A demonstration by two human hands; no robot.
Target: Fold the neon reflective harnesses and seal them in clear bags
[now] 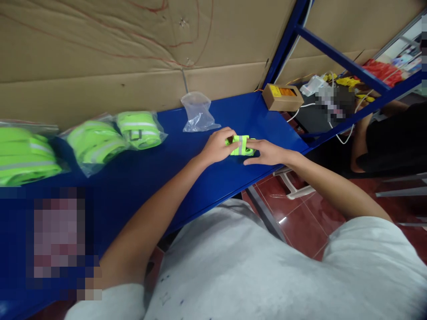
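One small folded neon-green bundle [241, 146], crossed by a pale grey stripe, is between the person's hands over the blue table [203, 182], near the right end; whether its underside rests on the tabletop cannot be told. The left hand [218, 146] is curled, thumb and fingers closed about the bundle's left end; the right hand [268, 152] is loosely spread, its fingers stretched across the bundle's right part, its thumb well apart from them and gripping nothing. Behind the left hand a clear plastic bag [199, 114] stands near the cardboard wall [220, 80]; farther left, three bagged neon-green rolls [138, 129] lie in a row along the table; at the far right corner sits a brown box [283, 101] with a yellow label; beyond the blue frame [343, 55], a co-worker's bent arm [360, 138] shows.
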